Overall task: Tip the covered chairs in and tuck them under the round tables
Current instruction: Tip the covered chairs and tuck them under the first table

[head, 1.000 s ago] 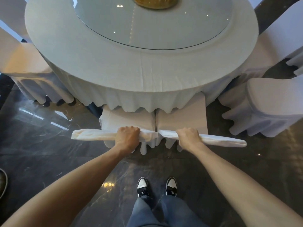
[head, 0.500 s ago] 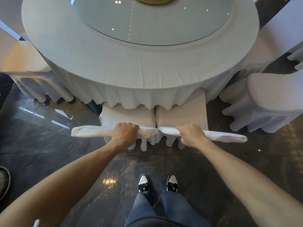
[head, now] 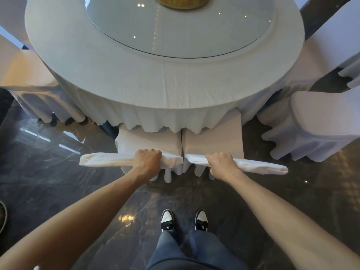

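Two white-covered chairs stand side by side at the near edge of the round table (head: 136,78), their seats partly under the hanging tablecloth. My left hand (head: 147,160) grips the top of the left chair's back (head: 107,160). My right hand (head: 222,163) grips the top of the right chair's back (head: 261,167). The left chair's seat (head: 150,140) and the right chair's seat (head: 212,139) show between the tablecloth's hem and my hands. Their legs are hidden by the covers.
More covered chairs stand around the table: one at the left (head: 29,78), one at the right (head: 323,121), another further back right (head: 331,41). A glass turntable (head: 175,26) with a gold centrepiece (head: 181,1) sits on the table. My feet (head: 184,220) stand on dark polished floor.
Both chairs have slid a little further under the tablecloth. My hands moved forward with the chair backs and kept their grip.
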`<move>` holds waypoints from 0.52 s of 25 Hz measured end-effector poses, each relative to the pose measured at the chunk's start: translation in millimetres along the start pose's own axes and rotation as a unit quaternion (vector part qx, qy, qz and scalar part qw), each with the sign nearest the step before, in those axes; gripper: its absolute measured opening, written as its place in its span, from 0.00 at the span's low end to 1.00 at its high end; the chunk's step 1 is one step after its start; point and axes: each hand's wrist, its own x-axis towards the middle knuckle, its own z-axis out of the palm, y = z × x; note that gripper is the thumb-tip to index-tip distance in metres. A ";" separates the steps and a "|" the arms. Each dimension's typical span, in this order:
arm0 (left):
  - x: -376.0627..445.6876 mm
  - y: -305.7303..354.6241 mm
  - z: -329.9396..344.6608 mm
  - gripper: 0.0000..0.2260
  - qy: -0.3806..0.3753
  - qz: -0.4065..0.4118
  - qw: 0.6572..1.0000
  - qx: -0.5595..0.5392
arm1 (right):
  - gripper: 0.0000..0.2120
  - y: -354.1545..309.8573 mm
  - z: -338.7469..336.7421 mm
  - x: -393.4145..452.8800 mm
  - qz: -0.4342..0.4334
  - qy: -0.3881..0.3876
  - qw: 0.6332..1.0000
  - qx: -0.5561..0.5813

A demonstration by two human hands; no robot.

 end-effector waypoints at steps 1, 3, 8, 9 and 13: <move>5.0 3.8 -3.6 0.06 -0.018 0.014 1.000 -0.019 | 0.15 0.4 -1.9 -1.9 0.002 -0.011 1.000 0.008; 16.4 18.7 -5.8 0.10 -0.038 0.056 0.995 -0.069 | 0.17 3.2 -1.0 -6.2 0.008 -0.014 0.999 0.032; 40.9 61.3 -3.5 0.32 -0.117 0.145 0.974 -0.127 | 0.16 27.0 4.5 -28.0 0.053 0.024 0.996 0.067; 44.0 66.1 -2.1 0.33 -0.119 0.157 0.971 -0.133 | 0.17 32.8 7.0 -33.7 0.064 0.034 0.996 0.059; 51.5 84.0 8.9 0.20 -0.085 0.185 0.967 -0.154 | 0.17 50.3 16.0 -48.8 0.124 0.058 0.990 0.023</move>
